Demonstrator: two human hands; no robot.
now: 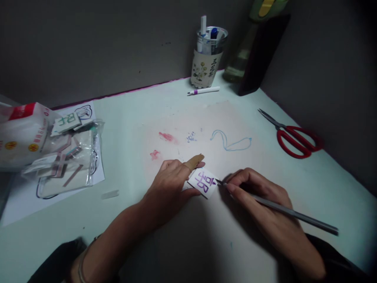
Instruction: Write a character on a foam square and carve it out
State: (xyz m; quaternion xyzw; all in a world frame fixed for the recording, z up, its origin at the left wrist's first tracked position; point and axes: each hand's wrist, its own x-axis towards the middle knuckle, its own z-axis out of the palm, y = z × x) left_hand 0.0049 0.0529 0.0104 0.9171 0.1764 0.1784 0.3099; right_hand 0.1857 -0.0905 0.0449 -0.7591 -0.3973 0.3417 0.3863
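My left hand [173,182] grips a small white block [203,181] between its thumb and fingers, low over the desk. A tan cover wraps one of its fingers. The block's upper face bears a purple hand-drawn character. My right hand [259,204] holds a slim grey craft knife [294,213] like a pen. Its dark pointed tip is at the block's right edge; whether it touches cannot be made out. The handle slants down to the right, past the hand.
Red-handled scissors [297,141] lie at right. A marker [204,90] rests before a cup [205,70] of pens. Behind stand a bottle [237,59] and a dark slab [262,55]. Plastic bags [26,137] with pieces cover drawn paper [23,204] at left. A pale strip [110,194] lies nearby.
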